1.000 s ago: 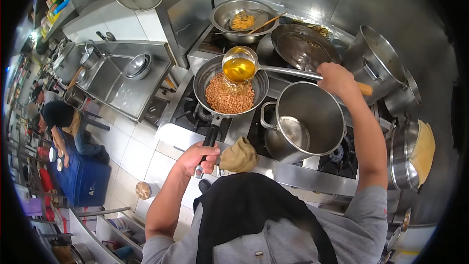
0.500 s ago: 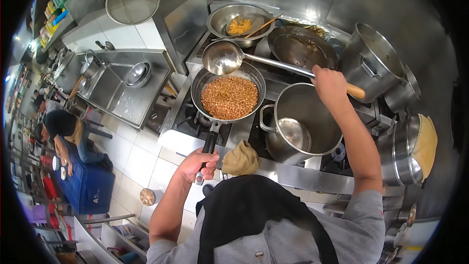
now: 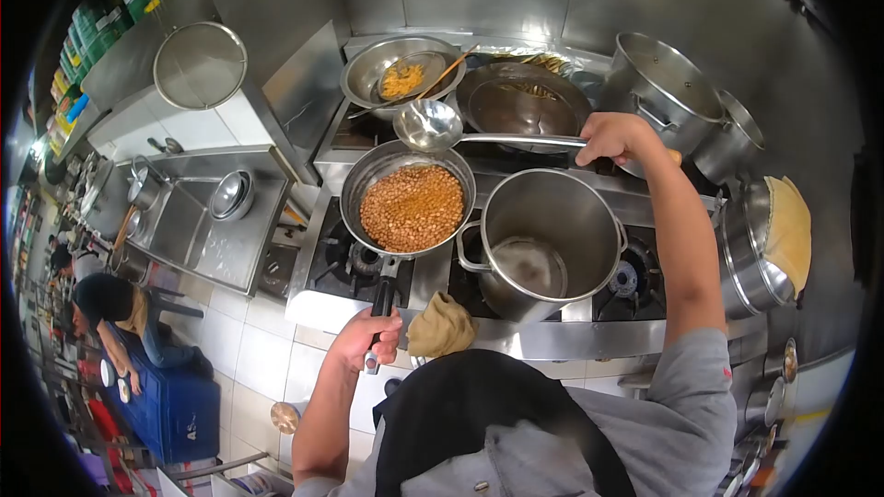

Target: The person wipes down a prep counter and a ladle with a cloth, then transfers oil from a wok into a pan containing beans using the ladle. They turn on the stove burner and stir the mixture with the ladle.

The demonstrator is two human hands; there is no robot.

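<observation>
1. Currently, the left hand (image 3: 366, 340) is closing around the handle of a frying pan (image 3: 349, 189), which is sitting near the stove's (image 3: 318, 308) front-left corner and holding reddish-brown beans or nuts (image 3: 412, 209).
2. The right hand (image 3: 619, 138) is gripping the ladle (image 3: 428, 125) with curled fingers, its bowl hovering over the pan's far rim and showing shiny metal inside.
3. Right of the pan, a deep pot (image 3: 599, 221) is standing near the front edge, its bottom looking cloudy.
4. Toward the back-left corner, a steel basin (image 3: 361, 67) is holding a strainer with orange-yellow bits (image 3: 401, 81).
5. Beside it, a dark wok (image 3: 488, 110) is holding something hard to identify.
6. The right wrist is partly hiding the ladle's wooden grip; the rear-right stockpot's (image 3: 658, 78) depths are staying unclear.
</observation>
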